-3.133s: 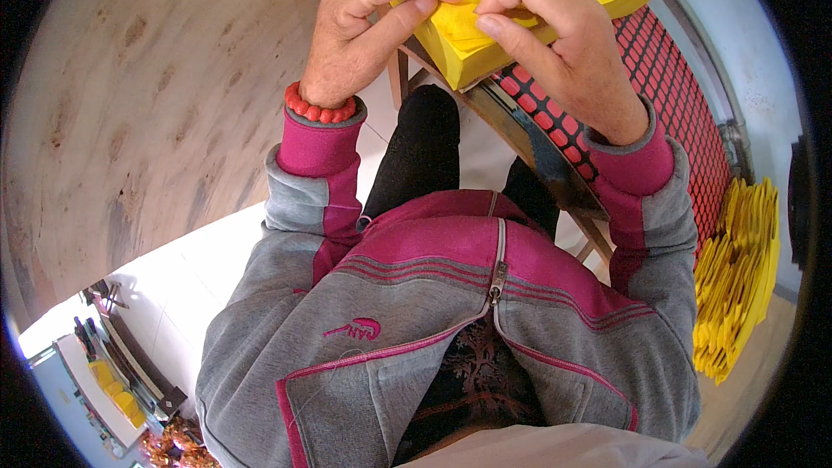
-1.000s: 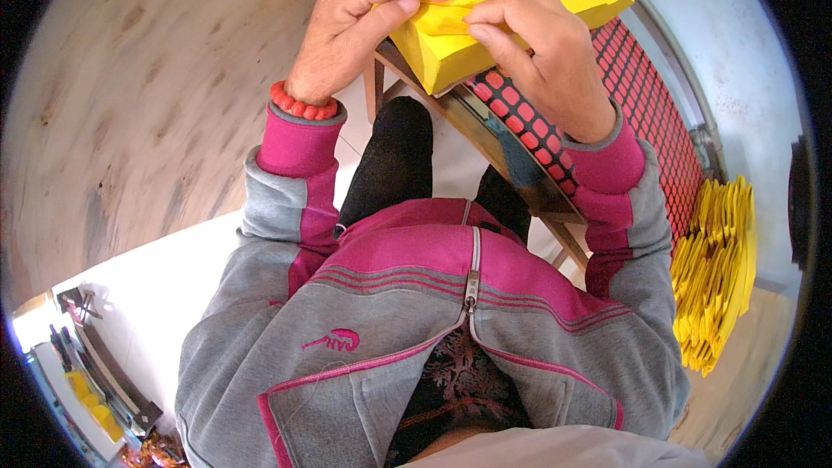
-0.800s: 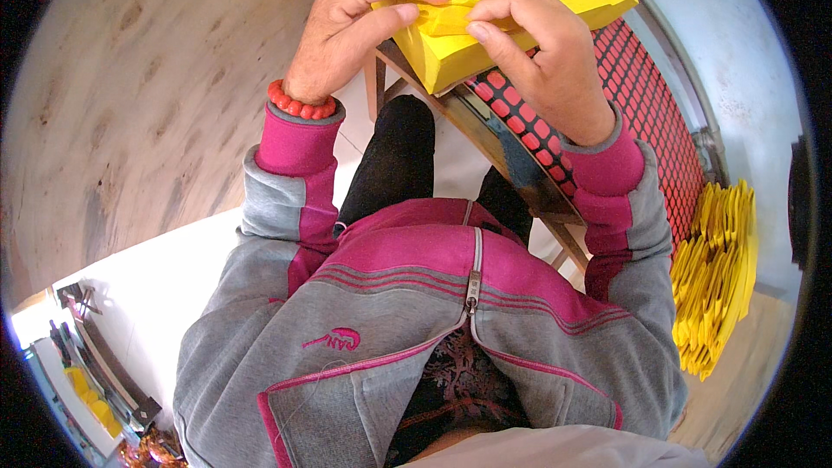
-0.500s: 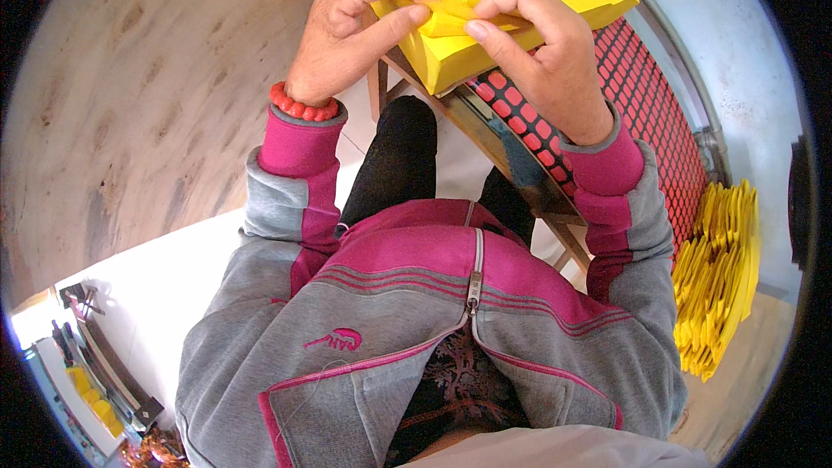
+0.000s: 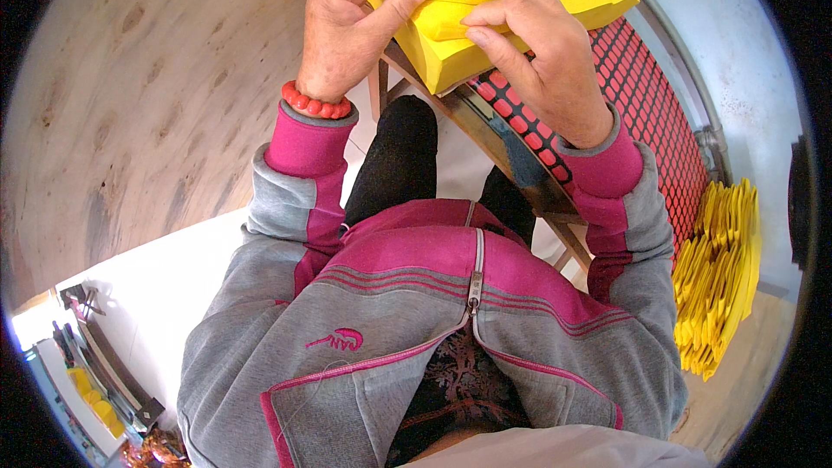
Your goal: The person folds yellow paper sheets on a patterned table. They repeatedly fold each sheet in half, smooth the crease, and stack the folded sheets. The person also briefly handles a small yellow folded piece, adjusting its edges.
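A piece of thin yellow cloth-like sheet (image 5: 455, 10) lies partly folded on top of a thick yellow stack (image 5: 446, 69) of the same colour. With thumb and index finger, my left hand (image 5: 347, 30) pinches the left edge of the piece; a red beaded bracelet circles that wrist. My right hand (image 5: 550, 56) has its thumb and index finger closed on the near right corner of the fold, while another finger stretches along the top of the piece. The far side of the stack is cut off by the picture's upper edge.
Under the stack is a bench with a red-and-black patterned cover (image 5: 641, 78). Folded yellow pieces (image 5: 715, 277) stand in a bundle at the right by the pale wall (image 5: 754, 78). A large wooden board (image 5: 130, 113) fills the left. Small yellow items (image 5: 95, 399) sit lower left.
My left hand has drawn a little to the right and turned, its fingers curling more. The crumpled yellow piece now lies flatter, with a straighter fold between both hands.
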A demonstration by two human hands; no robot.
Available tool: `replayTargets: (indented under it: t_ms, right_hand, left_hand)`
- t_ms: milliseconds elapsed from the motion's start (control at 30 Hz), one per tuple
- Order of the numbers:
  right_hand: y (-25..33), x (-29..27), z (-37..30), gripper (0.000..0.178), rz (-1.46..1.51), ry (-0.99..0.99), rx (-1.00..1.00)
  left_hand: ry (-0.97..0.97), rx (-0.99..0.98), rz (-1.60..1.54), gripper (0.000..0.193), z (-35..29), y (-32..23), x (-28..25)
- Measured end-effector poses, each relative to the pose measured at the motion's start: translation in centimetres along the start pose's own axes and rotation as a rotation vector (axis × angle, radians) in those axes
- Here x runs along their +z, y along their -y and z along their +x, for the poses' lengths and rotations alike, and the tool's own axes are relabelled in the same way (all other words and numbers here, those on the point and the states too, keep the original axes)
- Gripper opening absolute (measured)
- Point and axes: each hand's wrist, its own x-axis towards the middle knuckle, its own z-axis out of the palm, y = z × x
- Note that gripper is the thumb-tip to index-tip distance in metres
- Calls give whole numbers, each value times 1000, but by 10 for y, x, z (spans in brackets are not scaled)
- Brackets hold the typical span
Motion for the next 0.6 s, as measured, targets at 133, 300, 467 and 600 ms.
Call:
replayTargets:
  t_ms: [133, 300, 467, 600]
  right_hand:
    - [0, 3, -2, 15, 89, -18, 94]
    - [0, 7, -5, 16, 190, -66, 173]
    - [-1, 9, -5, 19, 147, -94, 170]
    - [1, 5, -4, 21, 48, -150, 99]
  left_hand:
    - [89, -54, 47, 10, 0, -3, -10]
    - [249, 144, 161, 10, 3, -5, -20]
    - [211, 124, 196, 9, 2, -1, -16]
    - [101, 19, 105, 9, -1, -1, -9]
